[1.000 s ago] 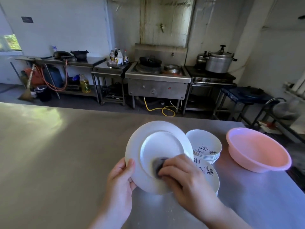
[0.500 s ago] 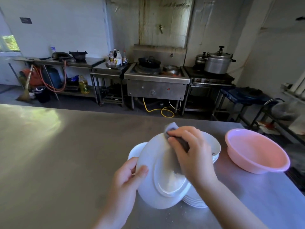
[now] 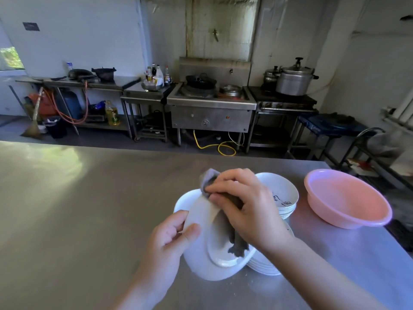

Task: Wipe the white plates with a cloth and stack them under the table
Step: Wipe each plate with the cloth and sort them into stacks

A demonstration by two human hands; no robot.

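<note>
My left hand (image 3: pixel 172 238) grips the left rim of a white plate (image 3: pixel 205 262), held tilted on edge with its underside toward me. My right hand (image 3: pixel 243 206) grips a grey cloth (image 3: pixel 209 179) and presses it against the plate's upper back; the cloth's tail (image 3: pixel 238 247) hangs down over the foot ring. Behind the held plate lies another white plate (image 3: pixel 181 201) flat on the table. A stack of white plates (image 3: pixel 266 266) sits under my right wrist, and a second stack with black markings (image 3: pixel 283 195) stands just beyond.
A pink plastic basin (image 3: pixel 348 198) stands to the right near the table's right edge. The steel tabletop (image 3: pixel 78 209) stretches wide to the left. Beyond the far edge are a stove (image 3: pixel 212 104), shelves and pots across the kitchen floor.
The plate was flipped from face-up to underside toward me, and my right hand with the cloth moved from its lower centre to its top edge. Since half a second ago the cloth has shifted slightly left.
</note>
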